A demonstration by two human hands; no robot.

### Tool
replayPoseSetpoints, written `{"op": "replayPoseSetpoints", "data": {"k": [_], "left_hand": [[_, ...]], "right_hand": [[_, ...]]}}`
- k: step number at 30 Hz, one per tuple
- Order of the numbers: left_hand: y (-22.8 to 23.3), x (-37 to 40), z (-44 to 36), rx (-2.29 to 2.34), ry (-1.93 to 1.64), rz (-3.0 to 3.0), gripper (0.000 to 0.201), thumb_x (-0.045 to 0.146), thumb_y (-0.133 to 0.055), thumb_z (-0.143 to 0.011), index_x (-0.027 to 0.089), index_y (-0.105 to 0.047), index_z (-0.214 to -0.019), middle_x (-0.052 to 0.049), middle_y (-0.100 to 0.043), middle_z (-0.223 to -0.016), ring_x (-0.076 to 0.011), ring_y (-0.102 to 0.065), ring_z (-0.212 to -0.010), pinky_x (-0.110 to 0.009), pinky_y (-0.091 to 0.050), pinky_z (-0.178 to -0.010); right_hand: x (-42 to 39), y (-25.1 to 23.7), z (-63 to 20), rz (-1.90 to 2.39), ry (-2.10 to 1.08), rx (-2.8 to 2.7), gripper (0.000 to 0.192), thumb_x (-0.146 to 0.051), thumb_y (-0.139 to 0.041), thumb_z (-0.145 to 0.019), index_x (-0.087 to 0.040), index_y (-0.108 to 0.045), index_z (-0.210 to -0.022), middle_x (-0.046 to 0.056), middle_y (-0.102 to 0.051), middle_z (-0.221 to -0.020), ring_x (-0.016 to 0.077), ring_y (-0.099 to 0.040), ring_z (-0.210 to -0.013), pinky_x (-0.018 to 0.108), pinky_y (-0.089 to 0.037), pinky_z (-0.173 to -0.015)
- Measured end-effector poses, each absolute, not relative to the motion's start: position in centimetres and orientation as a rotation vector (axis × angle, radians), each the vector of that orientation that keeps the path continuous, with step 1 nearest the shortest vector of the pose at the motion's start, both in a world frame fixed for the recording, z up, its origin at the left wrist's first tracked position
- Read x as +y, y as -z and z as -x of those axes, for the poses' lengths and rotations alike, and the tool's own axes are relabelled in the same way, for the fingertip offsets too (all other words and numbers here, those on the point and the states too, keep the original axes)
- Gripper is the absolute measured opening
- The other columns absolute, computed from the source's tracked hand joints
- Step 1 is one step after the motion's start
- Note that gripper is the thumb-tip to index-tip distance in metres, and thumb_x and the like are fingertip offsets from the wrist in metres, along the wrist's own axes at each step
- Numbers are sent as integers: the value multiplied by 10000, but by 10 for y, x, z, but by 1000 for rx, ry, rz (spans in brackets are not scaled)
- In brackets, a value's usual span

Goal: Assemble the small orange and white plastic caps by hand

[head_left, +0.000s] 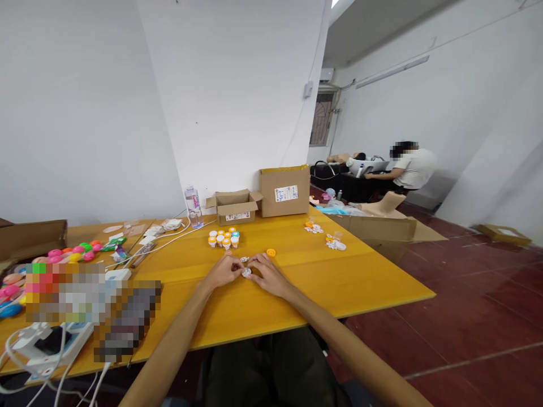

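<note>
On the yellow counter (339, 282), the left hand (223, 271) and right hand (269, 276) meet, fingers of both pinched on a small white piece (246, 272) between them. Far of the hands stand small orange-capped cups (223, 238), with a lone orange cap (271, 252) to the right.

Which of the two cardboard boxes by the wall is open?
The smaller, lower cardboard box, flaps spread outward; the taller cardboard box right of it is closed.
</note>
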State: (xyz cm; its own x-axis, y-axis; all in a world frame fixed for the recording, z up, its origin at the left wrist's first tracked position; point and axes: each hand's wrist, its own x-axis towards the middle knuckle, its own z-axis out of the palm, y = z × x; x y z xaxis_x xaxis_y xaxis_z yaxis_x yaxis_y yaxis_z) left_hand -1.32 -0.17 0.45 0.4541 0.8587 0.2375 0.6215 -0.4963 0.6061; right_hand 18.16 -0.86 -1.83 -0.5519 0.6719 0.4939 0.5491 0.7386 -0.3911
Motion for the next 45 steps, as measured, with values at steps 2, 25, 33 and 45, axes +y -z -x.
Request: {"op": "replayPoseSetpoints", "data": {"k": [2, 25, 33, 45], "left_hand": [[-4, -1, 13, 1237, -725, -2266, 160, 192, -565, -781, 170, -709, -715, -5, -663, -640, -120, -534, -586, -226, -414, -592], [-3, 0, 12, 1223, -750, -2213, 127, 162, -567, -745, 156, -682, -690, 12, -591, -582, -103, -477, -546, -211, -377, -554], [-3, -1, 12, 1214, -735, -2205, 131, 129, -539, -731, 159, -659, -684, 25, -566, -582, -102, -469, -549, -215, -369, -558], [-8, -5, 10, 1142, -816, -2193, 107, 208, -560, -783, 158, -640, -732, 15, -568, -636, -105, -479, -582, -217, -397, -573]], "right_hand": [[-9, 18, -182, 913, -259, -2299, 101, -292, -597, -896, -223, -644, -952, 75, -608, -1039, 222, -536, -987, 389, -456, -887], [-7, 22, -181, 888, -235, -2266, 52, -241, -619, -878, -203, -611, -912, 65, -619, -1013, 212, -542, -962, 369, -458, -867], [-7, 21, -182, 895, -235, -2282, 73, -254, -618, -879, -203, -619, -933, 71, -619, -1022, 213, -546, -971, 371, -461, -871], [-4, 23, -184, 871, -239, -2180, 103, -174, -596, -878, -228, -633, -957, 55, -624, -1009, 201, -573, -978, 361, -465, -873]]}}
